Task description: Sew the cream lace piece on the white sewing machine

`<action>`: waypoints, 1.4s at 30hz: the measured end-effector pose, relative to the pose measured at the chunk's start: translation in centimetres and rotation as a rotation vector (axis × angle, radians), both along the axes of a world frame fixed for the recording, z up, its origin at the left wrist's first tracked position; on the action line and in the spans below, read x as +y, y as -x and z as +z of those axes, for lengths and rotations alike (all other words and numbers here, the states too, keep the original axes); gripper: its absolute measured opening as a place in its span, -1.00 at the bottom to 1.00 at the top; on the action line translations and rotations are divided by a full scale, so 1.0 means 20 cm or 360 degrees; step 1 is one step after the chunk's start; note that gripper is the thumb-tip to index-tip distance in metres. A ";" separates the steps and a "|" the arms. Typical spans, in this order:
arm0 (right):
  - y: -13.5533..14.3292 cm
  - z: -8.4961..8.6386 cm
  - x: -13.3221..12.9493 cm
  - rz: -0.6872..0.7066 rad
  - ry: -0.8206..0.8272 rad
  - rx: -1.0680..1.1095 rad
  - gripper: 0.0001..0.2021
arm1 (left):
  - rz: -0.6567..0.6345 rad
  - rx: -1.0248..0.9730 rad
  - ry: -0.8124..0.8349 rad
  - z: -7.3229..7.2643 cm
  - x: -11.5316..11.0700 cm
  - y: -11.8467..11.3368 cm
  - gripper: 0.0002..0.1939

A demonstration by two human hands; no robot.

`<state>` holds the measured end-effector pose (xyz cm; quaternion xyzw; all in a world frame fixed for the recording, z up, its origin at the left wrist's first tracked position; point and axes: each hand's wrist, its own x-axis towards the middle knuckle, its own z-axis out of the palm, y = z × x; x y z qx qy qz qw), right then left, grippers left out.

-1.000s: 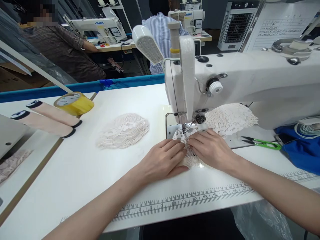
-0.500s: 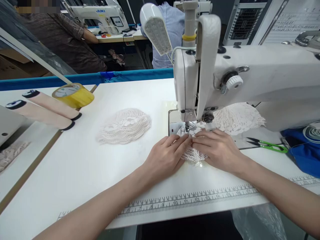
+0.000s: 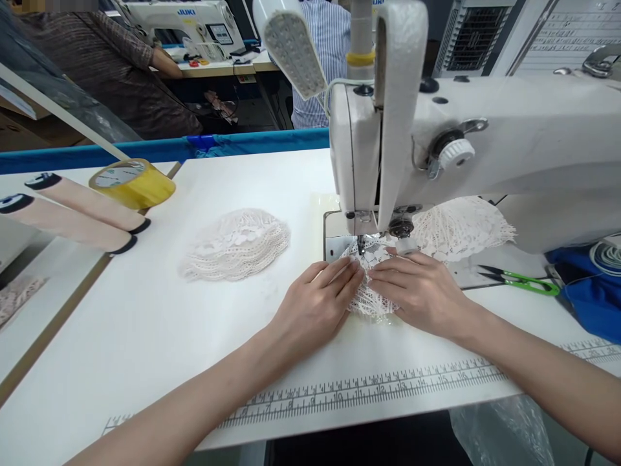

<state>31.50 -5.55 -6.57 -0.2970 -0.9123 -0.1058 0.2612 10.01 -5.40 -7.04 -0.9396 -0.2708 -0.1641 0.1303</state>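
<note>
A white lace piece (image 3: 372,294) lies under the presser foot (image 3: 361,243) of the white sewing machine (image 3: 378,129). My left hand (image 3: 317,294) rests on the lace's left edge, fingertips just in front of the foot. From the right, my right hand (image 3: 417,288) lies on the same piece with its fingers stretched out flat. Both hands press the lace from above, and a gap between them shows its mesh. Left of the machine lies a stack of lace pieces (image 3: 237,246). Behind my right hand, more lace (image 3: 463,226) lies under the machine arm.
Green-handled thread snips (image 3: 528,283) and blue cloth (image 3: 592,298) lie at the right. Two pale thread cones (image 3: 72,226) and a yellow tape roll (image 3: 138,184) are at the left. A printed ruler (image 3: 334,398) runs along the table's front edge. Two people sit beyond.
My hands have drawn slightly apart, the left one moving a little left, so more lace shows between them. The whole view has shifted slightly.
</note>
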 end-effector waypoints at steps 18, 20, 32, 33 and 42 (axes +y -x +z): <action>-0.01 -0.03 0.04 -0.0032 -0.0058 -0.0043 -0.69 | 0.0071 -0.0031 0.0056 0.01 0.05 -0.01 -0.58; -0.01 -0.03 0.04 -0.0033 -0.0066 -0.0064 -0.69 | 0.0042 -0.0037 0.0033 0.01 0.04 0.00 -0.60; 0.00 -0.04 0.05 -0.0064 -0.0139 -0.0141 -0.72 | 0.0085 -0.0091 0.0014 0.01 0.07 0.01 -0.67; 0.00 -0.04 0.05 -0.0067 -0.0144 -0.0144 -0.73 | 0.0079 -0.0093 -0.0001 0.01 0.07 0.01 -0.68; 0.01 -0.05 0.04 -0.0062 -0.0150 -0.0145 -0.76 | 0.0048 -0.0145 -0.0025 0.00 0.06 0.01 -0.71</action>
